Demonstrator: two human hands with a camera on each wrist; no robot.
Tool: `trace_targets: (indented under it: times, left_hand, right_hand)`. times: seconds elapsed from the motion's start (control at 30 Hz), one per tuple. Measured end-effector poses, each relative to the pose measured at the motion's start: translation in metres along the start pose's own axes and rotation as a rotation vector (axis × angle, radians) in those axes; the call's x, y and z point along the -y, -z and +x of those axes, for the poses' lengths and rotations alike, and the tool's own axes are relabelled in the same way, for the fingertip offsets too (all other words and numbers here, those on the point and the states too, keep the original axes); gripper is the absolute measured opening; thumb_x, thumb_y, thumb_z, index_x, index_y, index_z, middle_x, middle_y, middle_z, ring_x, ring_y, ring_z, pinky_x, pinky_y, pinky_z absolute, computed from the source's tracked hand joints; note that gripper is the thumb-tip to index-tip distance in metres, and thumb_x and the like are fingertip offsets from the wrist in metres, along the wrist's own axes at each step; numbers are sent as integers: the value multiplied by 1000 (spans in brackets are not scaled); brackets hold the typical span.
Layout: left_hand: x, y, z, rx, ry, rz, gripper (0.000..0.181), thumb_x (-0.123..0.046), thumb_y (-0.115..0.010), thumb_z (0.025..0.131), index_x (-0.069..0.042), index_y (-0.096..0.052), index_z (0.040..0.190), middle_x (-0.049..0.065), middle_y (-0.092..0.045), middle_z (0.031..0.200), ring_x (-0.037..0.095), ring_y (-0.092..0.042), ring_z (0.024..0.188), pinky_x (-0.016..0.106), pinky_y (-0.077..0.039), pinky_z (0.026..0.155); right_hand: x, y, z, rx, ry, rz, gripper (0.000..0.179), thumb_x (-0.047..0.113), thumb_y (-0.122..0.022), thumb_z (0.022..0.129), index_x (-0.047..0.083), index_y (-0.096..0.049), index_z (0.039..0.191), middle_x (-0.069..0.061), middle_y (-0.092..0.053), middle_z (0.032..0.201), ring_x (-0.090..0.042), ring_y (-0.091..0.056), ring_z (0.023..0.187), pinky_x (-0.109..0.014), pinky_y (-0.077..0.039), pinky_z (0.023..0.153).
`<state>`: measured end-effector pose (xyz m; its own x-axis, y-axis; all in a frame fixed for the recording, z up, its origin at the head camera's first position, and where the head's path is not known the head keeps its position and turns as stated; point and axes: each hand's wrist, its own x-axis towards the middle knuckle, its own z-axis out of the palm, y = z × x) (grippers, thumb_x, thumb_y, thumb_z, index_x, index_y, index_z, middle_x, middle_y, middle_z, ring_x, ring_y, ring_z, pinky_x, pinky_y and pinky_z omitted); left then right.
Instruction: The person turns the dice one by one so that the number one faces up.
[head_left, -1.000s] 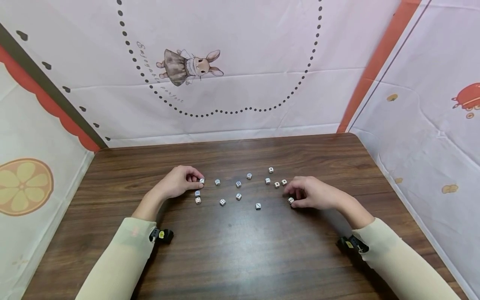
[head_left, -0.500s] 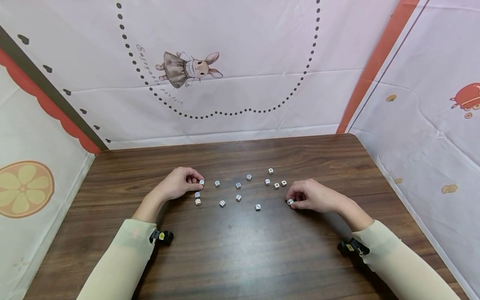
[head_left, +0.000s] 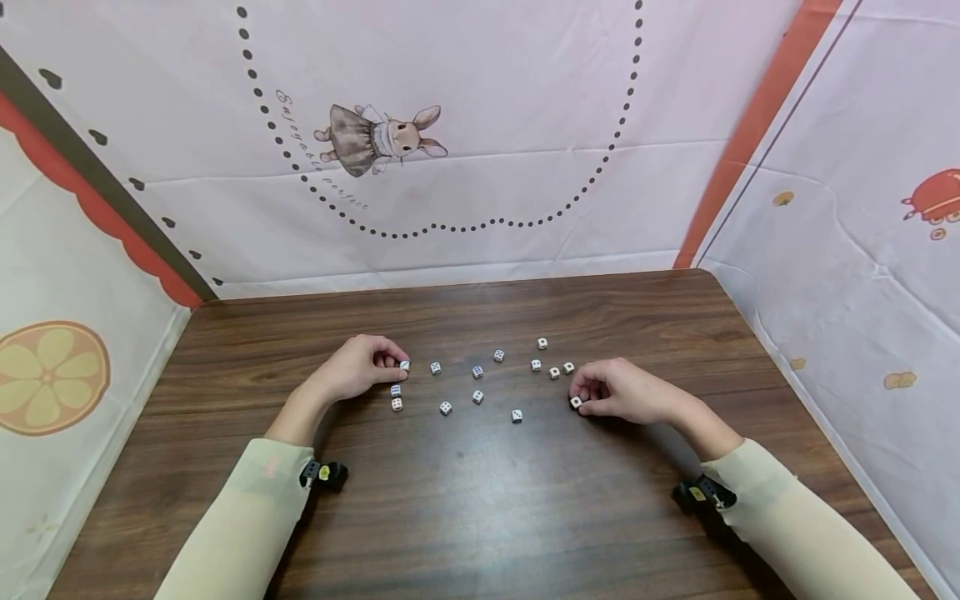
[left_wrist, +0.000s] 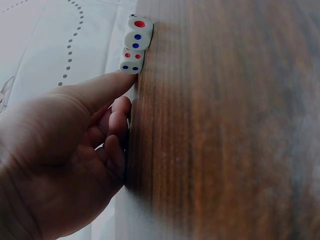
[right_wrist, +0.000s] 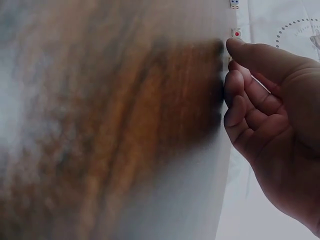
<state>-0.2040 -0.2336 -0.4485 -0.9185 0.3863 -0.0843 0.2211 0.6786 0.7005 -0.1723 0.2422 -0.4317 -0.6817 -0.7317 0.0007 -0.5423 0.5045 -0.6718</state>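
In the head view, my left hand (head_left: 363, 367) pinches the left die (head_left: 405, 366) between thumb and fingertips, on the side of the tabletop (head_left: 465, 517) towards its left edge. My right hand (head_left: 622, 390) grips the right die (head_left: 576, 402) in the same fashion, over towards the right edge. Loose dice (head_left: 477, 397) lie scattered between, nearer the far edge than my sleeves (head_left: 273, 475) are; two sit just below my left thumb, one behind the other. I judge each die light, hard and smooth, unlikely to break but apt to slip or tip, so I would take it by two opposite side faces, low down, with little squeeze. In the left wrist view, my fingers curl under the thumb and several dice show past its tip; I cannot tell which of them I hold. In the right wrist view, my fingers are curled too, and a die with a red dot (right_wrist: 236, 34) shows just past the thumb tip; whether that is the held one, I cannot tell.
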Motion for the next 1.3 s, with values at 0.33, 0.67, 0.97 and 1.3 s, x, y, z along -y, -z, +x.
trace_targets:
  times: [0.33, 0.67, 0.97, 1.3]
  left_hand:
    - [0, -1, 0, 2, 2, -9, 17, -19, -86, 92, -11, -80, 106, 1, -64, 85, 19, -57, 78, 30, -47, 70]
    - [-1, 0, 0, 5, -6, 7, 18, -19, -87, 92, -11, -80, 106, 0, -65, 85, 18, -58, 78, 31, -47, 70]
    - [-4, 2, 1, 7, 3, 7, 17, -18, -86, 92, -10, -80, 106, 1, -65, 85, 19, -58, 78, 31, -48, 71]
    - [-4, 2, 1, 7, 13, 6, 18, -17, -87, 92, -10, -80, 106, 0, -65, 85, 18, -59, 78, 31, -48, 71]
  right_hand:
    - [3, 1, 1, 37, -38, 0, 16, 7, -81, 94, 14, -74, 106, 9, -64, 84, -10, -60, 79, -27, -51, 70]
    - [4, 2, 1, 51, -52, -11, 19, 9, -82, 93, 12, -74, 110, 8, -64, 86, -10, -61, 80, -28, -52, 71]
    - [5, 4, 6, 48, -28, -38, 22, 11, -84, 91, 12, -74, 110, 10, -65, 87, -10, -62, 82, -31, -54, 73]
    - [19, 16, 28, -32, 21, -134, 21, 12, -84, 92, 7, -73, 109, 8, -66, 88, -8, -62, 79, -32, -54, 70]
